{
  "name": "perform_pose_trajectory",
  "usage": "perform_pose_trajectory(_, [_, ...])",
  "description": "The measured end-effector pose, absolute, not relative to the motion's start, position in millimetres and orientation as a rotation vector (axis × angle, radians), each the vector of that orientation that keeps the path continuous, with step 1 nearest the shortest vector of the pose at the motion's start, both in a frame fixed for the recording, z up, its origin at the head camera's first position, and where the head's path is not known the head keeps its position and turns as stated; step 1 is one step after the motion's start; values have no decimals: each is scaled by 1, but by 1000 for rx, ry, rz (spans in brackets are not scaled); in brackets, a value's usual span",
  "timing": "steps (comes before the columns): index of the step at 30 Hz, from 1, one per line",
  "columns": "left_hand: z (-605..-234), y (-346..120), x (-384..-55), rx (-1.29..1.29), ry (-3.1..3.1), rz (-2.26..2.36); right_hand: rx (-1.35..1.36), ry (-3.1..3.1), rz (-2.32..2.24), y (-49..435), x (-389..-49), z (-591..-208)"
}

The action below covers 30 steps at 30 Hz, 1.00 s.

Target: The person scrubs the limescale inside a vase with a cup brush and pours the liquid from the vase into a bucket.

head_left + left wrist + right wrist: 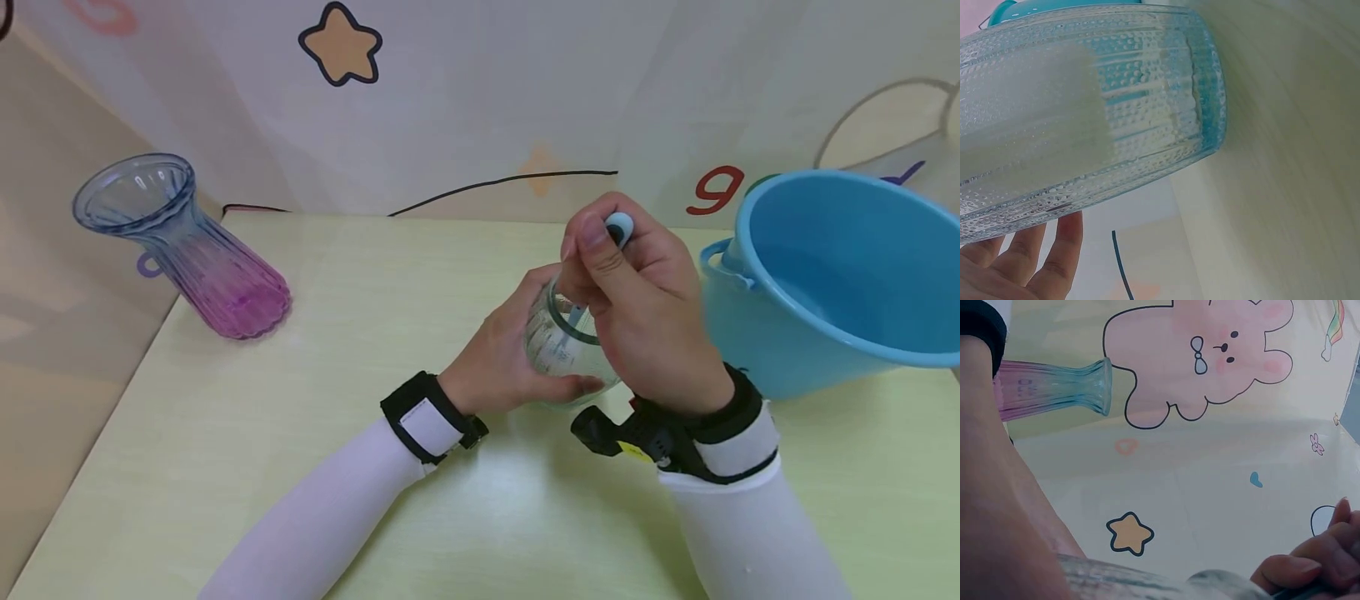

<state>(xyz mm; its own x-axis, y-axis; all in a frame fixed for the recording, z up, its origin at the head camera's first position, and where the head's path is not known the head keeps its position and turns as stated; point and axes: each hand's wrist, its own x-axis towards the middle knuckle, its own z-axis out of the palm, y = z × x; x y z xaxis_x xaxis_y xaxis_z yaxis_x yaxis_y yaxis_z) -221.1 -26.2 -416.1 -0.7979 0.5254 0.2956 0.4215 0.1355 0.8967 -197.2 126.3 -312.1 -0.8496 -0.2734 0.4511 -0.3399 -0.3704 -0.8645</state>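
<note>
A clear glass vessel [551, 346] with a bumpy, ribbed wall stands at the middle of the table. My left hand [510, 354] holds it from the left, thumb along the near side and fingers round the far side. Above the mouth, my right hand [648, 312] grips a light-blue handle [620, 223]; its rounded end sticks out over the fist. A thin blue shaft runs down through the rim, and what sits at its lower end cannot be told. In the left wrist view, the bumpy glass [1154, 94] fills much of the frame, its base close to the tabletop.
A blue bucket [795, 350] stands right beside my right hand. Toward the left back is a ribbed glass vase [217, 275], blue at the top and pink below. A printed cloth [465, 92] with a star rises behind the table [360, 300].
</note>
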Motion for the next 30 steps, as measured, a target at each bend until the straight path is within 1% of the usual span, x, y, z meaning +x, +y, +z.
perform_pose_trajectory(9, [-413, -22, -223, 906, 2350, 1719, 960, -1332, 2559, 135, -203, -309])
perform_pose_trajectory(18, [-414, -24, -223, 869, 2462, 1659, 1007, -1044, 2561, 138, -201, -302])
perform_pose_trajectory(30, [-416, -21, -221, 864, 2467, 1663, 929, -924, 2561, 151, -196, -292])
